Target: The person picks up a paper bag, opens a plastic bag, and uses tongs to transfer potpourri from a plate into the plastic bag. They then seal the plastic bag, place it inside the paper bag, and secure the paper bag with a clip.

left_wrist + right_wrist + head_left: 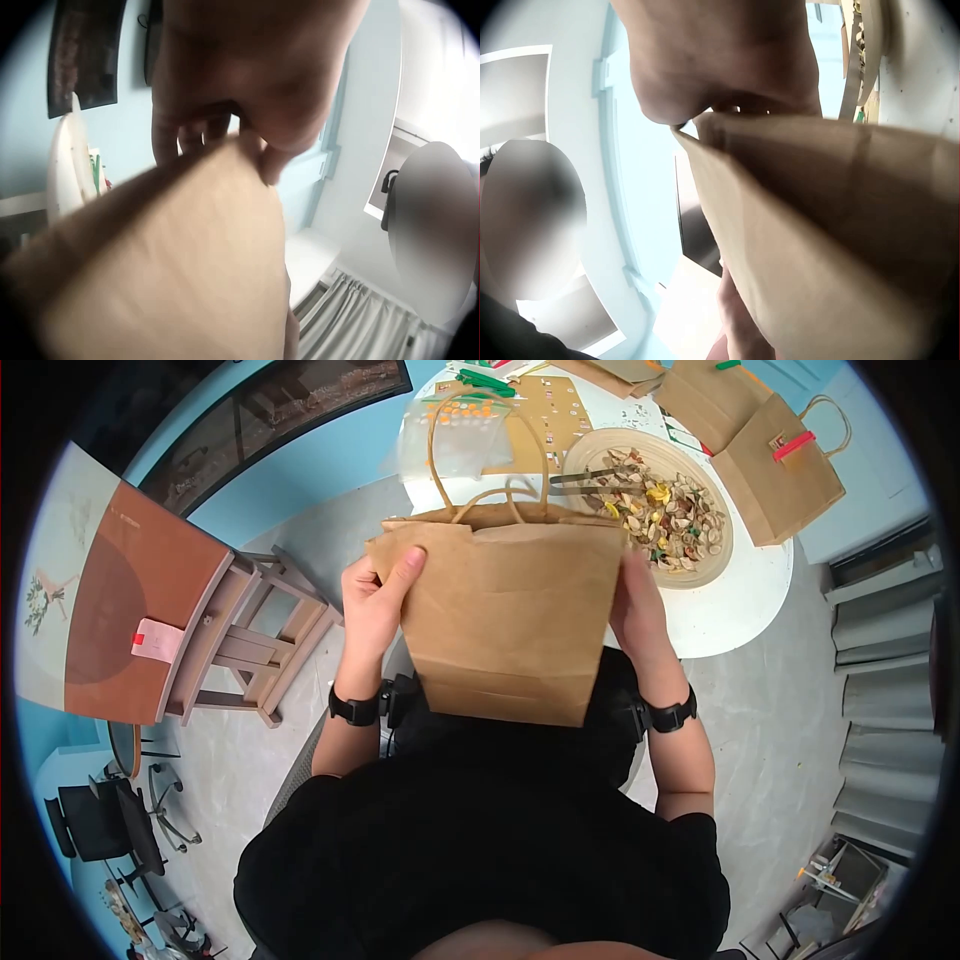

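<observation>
So the paper bag (pixel 510 610) is right between the two hands, held up over the lap on the near side of the bench (pixel 690 625). Its line from mouth to base runs away-to-near: the mouth and twisted handles (pixel 545 455) point off toward the bench, and the base sits back by the body. The hands come at it from the sides, so they're across that line, not along it.

Left hand (pixel 375 605) has the upper left edge pinched, thumb flat on the near face, fingers round the back. Right hand (pixel 640 610) is up at the opposite edge, near the top corner. The right wrist view has it right against the rim there, but its fingers go behind the paper, so I honestly can't tell if they're gripping or just resting. Neither hand looks clearly nearer, tbh. The mouth is parted a bit on that side.

Beyond the right hand there's a shallow basket (pixel 728 540) of dried bits, tongs (pixel 600 490) across its rim, and another bag (pixel 775 480) off to the right.
</observation>
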`<state>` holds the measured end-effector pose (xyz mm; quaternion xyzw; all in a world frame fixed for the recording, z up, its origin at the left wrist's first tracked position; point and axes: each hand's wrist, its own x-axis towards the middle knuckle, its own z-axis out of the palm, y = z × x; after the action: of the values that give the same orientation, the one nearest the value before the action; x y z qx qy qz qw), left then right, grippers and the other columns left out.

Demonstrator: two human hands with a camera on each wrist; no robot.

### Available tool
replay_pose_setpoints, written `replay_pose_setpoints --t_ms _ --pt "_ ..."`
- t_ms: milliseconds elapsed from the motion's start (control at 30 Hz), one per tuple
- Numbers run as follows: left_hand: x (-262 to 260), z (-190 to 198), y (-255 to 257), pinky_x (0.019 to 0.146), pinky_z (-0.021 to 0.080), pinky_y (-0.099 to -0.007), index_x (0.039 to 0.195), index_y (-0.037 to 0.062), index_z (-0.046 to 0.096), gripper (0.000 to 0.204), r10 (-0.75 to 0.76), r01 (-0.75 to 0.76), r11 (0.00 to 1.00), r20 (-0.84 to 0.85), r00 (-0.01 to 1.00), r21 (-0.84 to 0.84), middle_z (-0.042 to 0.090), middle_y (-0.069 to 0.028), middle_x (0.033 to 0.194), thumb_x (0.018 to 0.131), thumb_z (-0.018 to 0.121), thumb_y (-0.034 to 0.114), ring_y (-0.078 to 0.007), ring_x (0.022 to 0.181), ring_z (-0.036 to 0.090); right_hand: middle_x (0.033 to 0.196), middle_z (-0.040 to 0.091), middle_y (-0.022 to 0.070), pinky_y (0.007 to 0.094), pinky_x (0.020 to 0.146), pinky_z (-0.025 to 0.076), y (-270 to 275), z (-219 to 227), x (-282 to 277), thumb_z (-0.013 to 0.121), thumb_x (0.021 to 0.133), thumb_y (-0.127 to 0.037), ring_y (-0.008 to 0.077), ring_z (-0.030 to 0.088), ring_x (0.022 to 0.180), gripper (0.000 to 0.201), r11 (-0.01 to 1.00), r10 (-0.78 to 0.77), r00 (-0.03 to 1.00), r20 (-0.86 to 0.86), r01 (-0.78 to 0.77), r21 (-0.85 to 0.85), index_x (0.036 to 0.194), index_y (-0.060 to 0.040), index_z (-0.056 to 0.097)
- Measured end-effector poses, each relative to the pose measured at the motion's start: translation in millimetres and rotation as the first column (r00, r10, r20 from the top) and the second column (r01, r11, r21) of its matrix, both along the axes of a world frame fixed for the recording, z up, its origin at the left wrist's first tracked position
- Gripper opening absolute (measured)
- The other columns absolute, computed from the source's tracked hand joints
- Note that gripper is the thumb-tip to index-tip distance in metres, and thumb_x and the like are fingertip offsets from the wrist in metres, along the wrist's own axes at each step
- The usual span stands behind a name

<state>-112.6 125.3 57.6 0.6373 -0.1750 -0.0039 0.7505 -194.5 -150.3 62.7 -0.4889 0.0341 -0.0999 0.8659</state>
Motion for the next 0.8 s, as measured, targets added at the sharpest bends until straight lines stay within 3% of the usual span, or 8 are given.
replay_pose_setpoints --t_ms 67,200,400,467,533,600,733,800 --pt "-5 -2 -17 0.076 0.052 -0.0241 0.105 -0.0014 0.075 0.02 0.139 -0.149 0.984 -0.096 0.986 -0.098 0.075 -0.0034 0.093 0.101 0.07 0.018 -0.0074 0.084 0.066 0.1 0.071 -0.0012 0.023 0.08 0.048 0 -7 0 0.06 0.106 -0.026 0.0083 0.062 0.089 0.033 0.959 0.0 0.999 0.045 0.012 -0.282 0.124 0.001 0.067" --pt "-9 -10 -14 0.074 0.053 -0.0256 0.107 -0.003 0.074 0.021 0.022 -0.018 0.998 0.073 0.997 -0.065 0.074 -0.0052 0.099 0.101 0.07 0.017 -0.0082 0.083 0.064 0.093 0.071 -0.0001 0.0234 0.079 0.047 1 2 -5 0.067 0.102 -0.023 0.0083 0.06 0.085 0.029 0.762 0.014 0.999 0.035 0.012 -0.647 0.115 0.0022 0.071" --pt "-14 1 -18 0.074 0.053 -0.0258 0.105 -0.0047 0.074 0.015 0.069 -0.052 0.992 0.143 0.987 -0.117 0.073 -0.0049 0.101 0.098 0.071 0.008 -0.0107 0.085 0.066 0.091 0.072 0.0013 0.0239 0.079 0.048 7 0 -4 0.069 0.101 -0.021 0.0073 0.06 0.085 0.026 0.782 -0.055 0.997 0.055 0.077 -0.618 0.11 0.003 0.073" --pt "-16 11 -20 0.075 0.054 -0.0257 0.105 -0.0045 0.075 0.014 -0.078 0.074 0.987 -0.023 0.997 -0.145 0.074 -0.0045 0.099 0.098 0.07 0.007 -0.0118 0.086 0.068 0.09 0.073 0.0014 0.0242 0.078 0.049 7 -4 0 0.069 0.101 -0.021 0.0071 0.06 0.084 0.025 0.813 -0.083 0.996 0.036 0.088 -0.576 0.11 0.0022 0.074" --pt "-16 9 -14 0.077 0.054 -0.0261 0.106 -0.0045 0.075 0.015 -0.179 0.179 0.984 -0.123 0.976 -0.014 0.075 -0.0056 0.1 0.098 0.07 0.007 -0.0128 0.088 0.069 0.089 0.073 0.0012 0.0246 0.077 0.049 5 -6 -3 0.07 0.101 -0.02 0.0066 0.06 0.083 0.024 0.838 -0.049 0.999 -0.016 0.032 -0.545 0.11 0.0015 0.075" --pt "-8 1 6 0.08 0.055 -0.027 0.11 -0.0047 0.075 0.017 -0.229 0.268 0.92 -0.162 0.96 0.285 0.077 -0.0082 0.101 0.098 0.069 0.007 -0.0135 0.091 0.071 0.088 0.074 0.0031 0.0254 0.075 0.05 3 1 -7 0.07 0.099 -0.017 0.0089 0.063 0.081 0.021 0.776 0.046 0.998 -0.047 -0.065 -0.627 0.108 0.0008 0.076" --pt "-19 27 24 0.086 0.055 -0.0279 0.119 -0.0052 0.072 0.024 -0.322 0.296 0.923 0.077 0.943 0.244 0.078 -0.0144 0.107 0.101 0.063 0.008 -0.0143 0.097 0.071 0.088 0.075 0.0086 0.0266 0.073 0.051 0 45 -22 0.07 0.096 -0.011 0.0171 0.068 0.078 0.017 0.637 0.3 0.941 0.156 -0.076 -0.767 0.108 -0.0005 0.077" --pt "-20 48 15 0.089 0.055 -0.029 0.121 -0.0061 0.072 0.027 -0.272 0.232 0.914 0.079 0.959 0.333 0.077 -0.017 0.11 0.102 0.06 0.011 -0.0165 0.099 0.071 0.091 0.075 0.0118 0.0297 0.075 0.052 7 50 -17 0.069 0.094 -0.007 0.026 0.07 0.082 0.017 0.551 0.243 0.967 0.078 -0.071 -0.832 0.107 -0.0018 0.077"
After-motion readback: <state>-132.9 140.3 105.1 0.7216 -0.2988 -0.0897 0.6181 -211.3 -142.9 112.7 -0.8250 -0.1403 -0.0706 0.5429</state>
